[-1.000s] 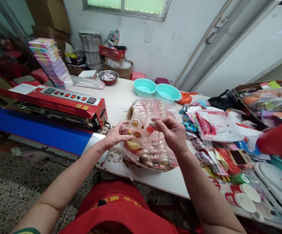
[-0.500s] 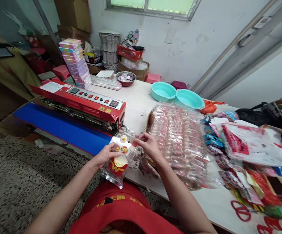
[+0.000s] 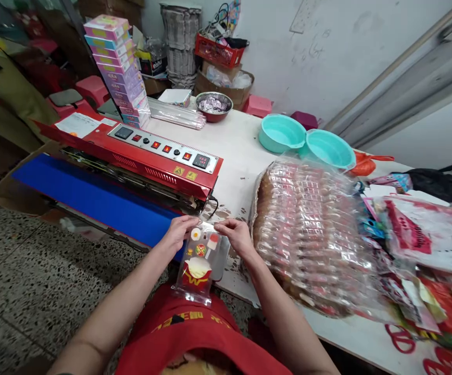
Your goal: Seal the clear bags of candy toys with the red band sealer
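A small clear plastic packet holding colourful toy food pieces, among them a red fries carton, hangs between both hands. My left hand pinches its top left corner. My right hand pinches the top right corner. The packet's upper edge sits right at the near end of the red band sealing machine, beside its blue conveyor belt. The packet's lower part hangs over my red apron.
A big basket of wrapped packets under clear plastic lies right of the hands. Two teal basins, a metal bowl and a stack of pastel boxes stand farther back. Loose packaging and bags crowd the right side.
Both hands carried the packet from above the basket leftward and down to the end of the sealing machine. It now hangs upright, held by its top corners.
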`<action>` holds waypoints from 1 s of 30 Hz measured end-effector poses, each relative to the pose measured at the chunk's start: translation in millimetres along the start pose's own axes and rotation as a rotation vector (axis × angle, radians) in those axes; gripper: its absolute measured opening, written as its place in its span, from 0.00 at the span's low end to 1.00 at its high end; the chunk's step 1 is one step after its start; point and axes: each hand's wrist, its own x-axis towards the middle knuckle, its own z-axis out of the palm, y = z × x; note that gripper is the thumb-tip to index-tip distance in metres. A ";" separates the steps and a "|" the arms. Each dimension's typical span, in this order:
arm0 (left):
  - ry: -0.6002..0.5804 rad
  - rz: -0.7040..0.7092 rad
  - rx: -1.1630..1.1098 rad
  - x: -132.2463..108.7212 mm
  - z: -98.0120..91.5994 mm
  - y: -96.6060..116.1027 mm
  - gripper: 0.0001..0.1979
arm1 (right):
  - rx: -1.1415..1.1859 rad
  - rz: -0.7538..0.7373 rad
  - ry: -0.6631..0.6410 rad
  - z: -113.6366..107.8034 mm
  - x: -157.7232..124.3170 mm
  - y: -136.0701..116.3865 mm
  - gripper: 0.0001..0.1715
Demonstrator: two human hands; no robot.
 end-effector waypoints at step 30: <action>0.912 0.615 0.596 31.9 -76.1 49.3 0.29 | -0.646 -0.644 0.371 -58.7 -103.1 15.3 0.18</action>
